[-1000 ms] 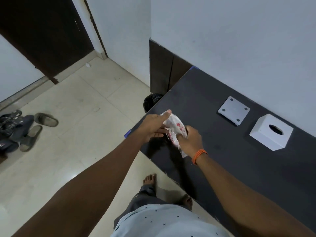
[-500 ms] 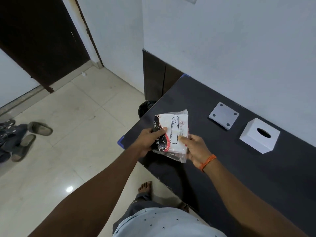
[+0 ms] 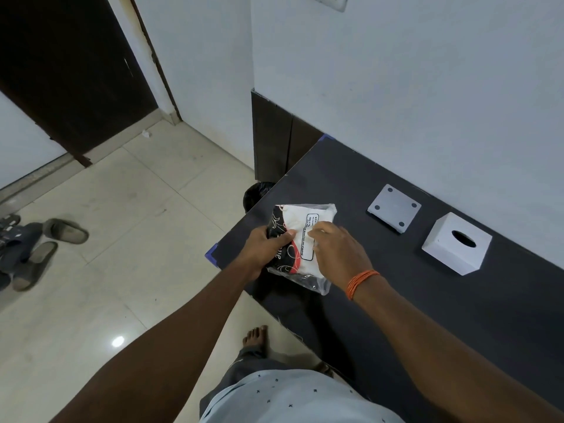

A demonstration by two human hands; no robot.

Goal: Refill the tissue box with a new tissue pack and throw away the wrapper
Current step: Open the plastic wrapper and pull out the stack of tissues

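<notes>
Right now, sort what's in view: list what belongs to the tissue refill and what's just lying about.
For the job:
tissue pack, held by left hand and right hand
tissue box
grey base plate
black bin past the table's edge

Lying about:
sandals on the floor
paper scrap by the door

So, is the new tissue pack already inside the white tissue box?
No, the tissue pack, in its wrapper, is held by the left hand and right hand, apart from the tissue box on the table.
</notes>
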